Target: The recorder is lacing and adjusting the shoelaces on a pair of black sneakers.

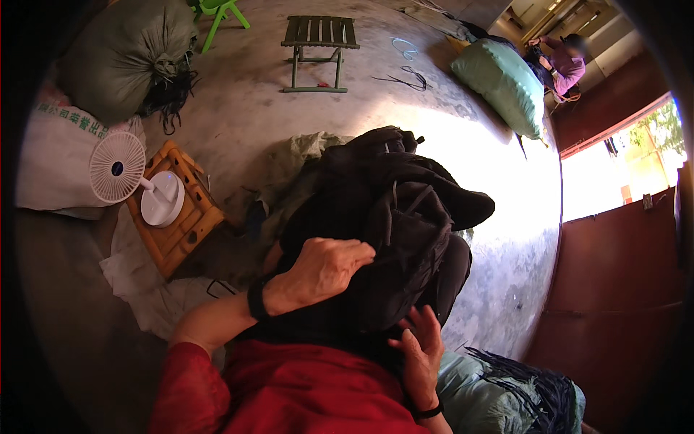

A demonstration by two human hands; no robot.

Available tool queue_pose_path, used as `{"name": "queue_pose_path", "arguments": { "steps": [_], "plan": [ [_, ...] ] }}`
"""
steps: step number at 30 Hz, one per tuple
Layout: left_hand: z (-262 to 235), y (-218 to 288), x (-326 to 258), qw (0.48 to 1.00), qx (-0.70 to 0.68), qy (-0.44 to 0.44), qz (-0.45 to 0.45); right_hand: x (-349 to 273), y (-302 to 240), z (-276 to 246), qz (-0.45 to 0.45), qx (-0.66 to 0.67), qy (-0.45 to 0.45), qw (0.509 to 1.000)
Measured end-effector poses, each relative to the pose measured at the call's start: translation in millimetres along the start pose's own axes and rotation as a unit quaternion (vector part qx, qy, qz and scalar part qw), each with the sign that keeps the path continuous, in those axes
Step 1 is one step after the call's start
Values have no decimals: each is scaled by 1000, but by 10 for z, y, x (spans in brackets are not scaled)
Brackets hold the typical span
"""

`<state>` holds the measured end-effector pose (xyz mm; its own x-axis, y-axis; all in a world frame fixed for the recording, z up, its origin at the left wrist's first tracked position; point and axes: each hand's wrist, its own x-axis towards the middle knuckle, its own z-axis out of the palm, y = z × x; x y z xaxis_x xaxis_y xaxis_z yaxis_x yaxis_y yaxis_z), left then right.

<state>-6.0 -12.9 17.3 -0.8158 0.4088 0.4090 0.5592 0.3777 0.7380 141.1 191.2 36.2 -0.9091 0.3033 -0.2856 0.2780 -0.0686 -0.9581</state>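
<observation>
A black fabric bag (405, 224) with folds and straps lies across my lap. My left hand (322, 269) is over its near left side, fingers curled and pressed together in a pinch. Whatever those fingers hold, if anything, is too small to make out. At the bag's near right edge is my right hand (421, 351), its thumb and fingers apart and nothing visible between them. Dark bands circle both wrists. The bag's underside is hidden against my dark-clothed legs.
On the left, a white fan (119, 168) stands on a bamboo stool (181, 224) beside large sacks (126, 54). A folding slatted stool (318, 54) is ahead. Blue-green sacks lie far right (502, 83) and near right (477, 398). Another person (567, 65) sits at the far right.
</observation>
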Motion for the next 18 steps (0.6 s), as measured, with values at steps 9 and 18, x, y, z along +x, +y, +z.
{"name": "queue_pose_path", "arguments": {
  "steps": [9, 18],
  "plan": [
    [29, -341, 957, 996, -1, 92, -17, 318, 124, -206, 254, 218, -129, 933],
    [873, -567, 2181, 916, 91, -384, -74, 622, -58, 136, 160, 309, -333, 876]
  ]
}}
